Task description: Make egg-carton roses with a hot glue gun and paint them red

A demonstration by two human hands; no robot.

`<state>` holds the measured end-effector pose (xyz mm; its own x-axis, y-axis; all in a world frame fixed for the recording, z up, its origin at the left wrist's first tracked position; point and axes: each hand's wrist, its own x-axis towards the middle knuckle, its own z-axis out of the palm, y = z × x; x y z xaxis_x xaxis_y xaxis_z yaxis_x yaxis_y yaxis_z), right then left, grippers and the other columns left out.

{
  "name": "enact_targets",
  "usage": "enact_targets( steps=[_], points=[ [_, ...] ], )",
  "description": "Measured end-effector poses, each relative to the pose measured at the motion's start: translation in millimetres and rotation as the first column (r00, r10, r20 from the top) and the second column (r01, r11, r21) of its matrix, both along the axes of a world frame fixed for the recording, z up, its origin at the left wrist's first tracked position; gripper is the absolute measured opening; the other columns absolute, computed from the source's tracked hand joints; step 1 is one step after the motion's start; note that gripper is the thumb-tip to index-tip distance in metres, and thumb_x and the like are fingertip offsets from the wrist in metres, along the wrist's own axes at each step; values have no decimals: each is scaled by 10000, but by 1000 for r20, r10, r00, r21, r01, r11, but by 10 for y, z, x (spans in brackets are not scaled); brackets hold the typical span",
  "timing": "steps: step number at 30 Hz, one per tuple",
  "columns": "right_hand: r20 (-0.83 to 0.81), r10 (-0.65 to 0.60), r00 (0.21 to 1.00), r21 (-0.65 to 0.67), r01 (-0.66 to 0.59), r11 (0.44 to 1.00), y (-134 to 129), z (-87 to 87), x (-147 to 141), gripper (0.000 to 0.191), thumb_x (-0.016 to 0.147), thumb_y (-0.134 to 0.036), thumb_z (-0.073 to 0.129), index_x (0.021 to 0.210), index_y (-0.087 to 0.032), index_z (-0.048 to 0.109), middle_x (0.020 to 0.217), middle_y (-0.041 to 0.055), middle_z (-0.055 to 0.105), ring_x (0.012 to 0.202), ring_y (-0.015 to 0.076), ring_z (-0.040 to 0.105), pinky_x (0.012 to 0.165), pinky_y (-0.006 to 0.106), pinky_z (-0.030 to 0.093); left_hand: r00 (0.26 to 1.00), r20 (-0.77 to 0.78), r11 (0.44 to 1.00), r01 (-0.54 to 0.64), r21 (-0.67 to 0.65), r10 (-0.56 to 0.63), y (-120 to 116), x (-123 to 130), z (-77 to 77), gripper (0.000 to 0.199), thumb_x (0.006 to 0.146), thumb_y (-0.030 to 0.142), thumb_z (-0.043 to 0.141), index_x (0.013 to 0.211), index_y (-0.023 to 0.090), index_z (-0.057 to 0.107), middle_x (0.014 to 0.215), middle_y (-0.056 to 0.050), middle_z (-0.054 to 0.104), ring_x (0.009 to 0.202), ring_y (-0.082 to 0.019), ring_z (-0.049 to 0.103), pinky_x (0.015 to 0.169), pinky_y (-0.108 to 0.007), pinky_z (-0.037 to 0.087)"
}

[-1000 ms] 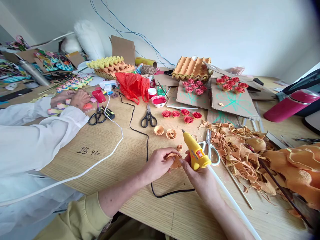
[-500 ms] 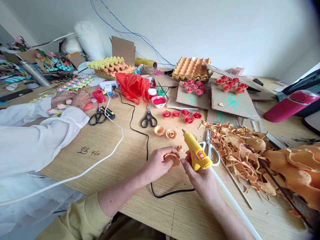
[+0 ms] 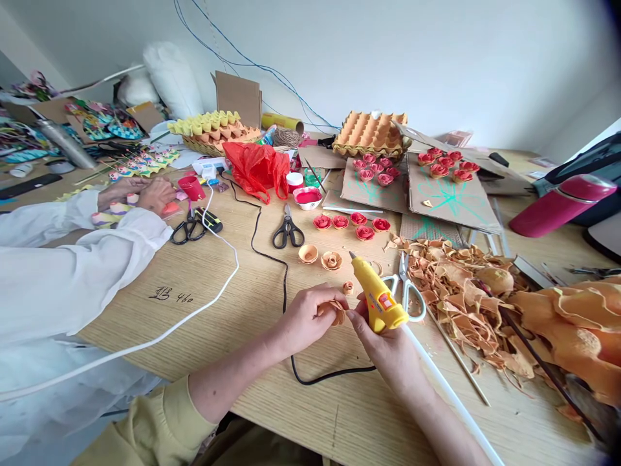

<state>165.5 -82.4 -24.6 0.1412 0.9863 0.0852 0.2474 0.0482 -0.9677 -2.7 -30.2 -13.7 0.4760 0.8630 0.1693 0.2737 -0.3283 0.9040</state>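
My left hand (image 3: 306, 318) pinches an orange egg-carton cup (image 3: 334, 314), partly hidden behind my fingers. My right hand (image 3: 388, 346) is closed around a yellow glue gun (image 3: 376, 294), whose nozzle points up and away from me. The thumb of that hand touches the cup's right edge. Just beyond the cup lies a small rolled orange bud (image 3: 348, 287). Farther back sit an orange paper rose (image 3: 332, 260) and a plain orange cup (image 3: 308, 254). White-handled scissors (image 3: 403, 288) lie right of the glue gun.
Orange carton scraps (image 3: 460, 310) heap on the right beside a wooden stick (image 3: 458, 356). Red painted roses (image 3: 365, 232), black scissors (image 3: 288, 230) and a bowl of red paint (image 3: 307, 197) stand ahead. A black cord (image 3: 286, 285) crosses the table. A co-worker's hands (image 3: 150, 193) are at the left.
My right thumb has moved onto the cup's edge, and the cup has tilted within my left fingers. The glue gun stays in my right hand, shifted slightly left.
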Motion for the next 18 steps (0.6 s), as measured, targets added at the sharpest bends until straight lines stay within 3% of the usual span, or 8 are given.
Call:
enact_targets(
  steps=[5,9,13,18],
  points=[
    [3,18,1000,6,-18,1000,-1,-17,3,350,885,-546,683,967,-211,624,784,20,671,673,190,621,675,333,539,1000,4,999,-30,16,30,-22,13,-24,226,850,25,564,943,172,708,892,-17,741,802,-138,682,713,-215,524],
    [36,15,999,2,-15,1000,-16,-58,14,324,901,-519,671,1010,-217,632,833,22,696,706,191,638,720,335,549,998,26,998,-62,29,62,-10,13,-22,266,831,-8,497,854,171,692,827,2,670,716,-107,636,651,-197,494],
    [43,15,999,-4,-15,1000,-19,-75,13,301,899,-503,665,986,-218,621,840,19,686,728,192,645,730,330,548,997,71,1000,1,-6,-1,-3,7,-23,225,831,15,503,817,164,671,818,6,601,637,-83,614,587,-185,480],
    [58,4,998,-12,-4,1000,-3,-46,18,300,893,-493,663,994,-213,626,836,16,681,717,189,642,717,324,544,997,58,998,-55,-3,55,-9,3,-39,184,839,55,555,929,175,663,869,-13,688,743,-121,668,672,-209,523]
  ],
)
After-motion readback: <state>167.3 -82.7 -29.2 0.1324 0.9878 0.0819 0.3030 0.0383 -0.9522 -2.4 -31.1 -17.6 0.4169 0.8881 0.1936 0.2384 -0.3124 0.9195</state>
